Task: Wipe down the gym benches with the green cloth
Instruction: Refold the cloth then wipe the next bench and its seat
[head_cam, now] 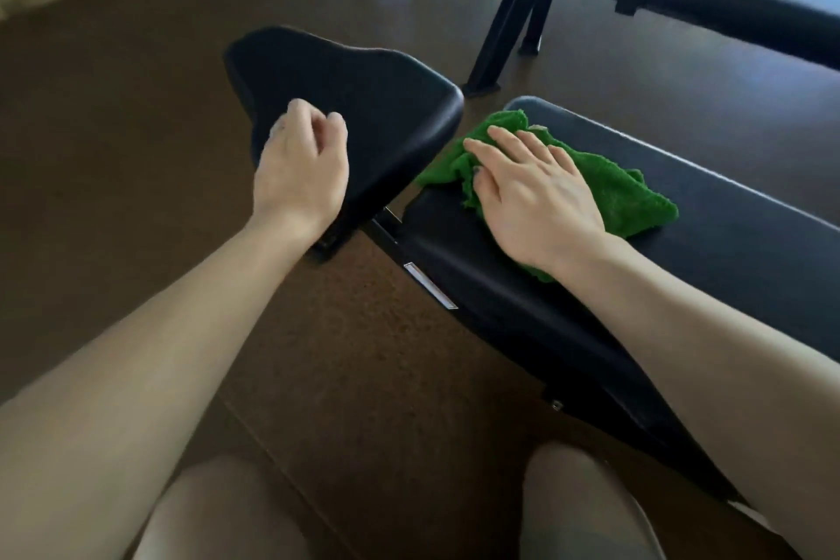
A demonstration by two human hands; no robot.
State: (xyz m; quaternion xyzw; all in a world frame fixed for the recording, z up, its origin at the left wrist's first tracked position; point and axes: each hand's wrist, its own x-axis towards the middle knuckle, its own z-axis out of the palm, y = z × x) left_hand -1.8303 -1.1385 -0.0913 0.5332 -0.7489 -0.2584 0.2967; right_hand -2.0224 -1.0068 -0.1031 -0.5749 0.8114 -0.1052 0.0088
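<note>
Green cloth (609, 182) is pressed flat onto the desk (727, 241) pad under the open right hand (536, 200) for wiping contact, while the loosely curled, empty left hand (302, 164) is hovered over the seat pad (372, 105), likely for balance.

Gym: padded benches (704, 250), rubber floor (136, 127)
</note>
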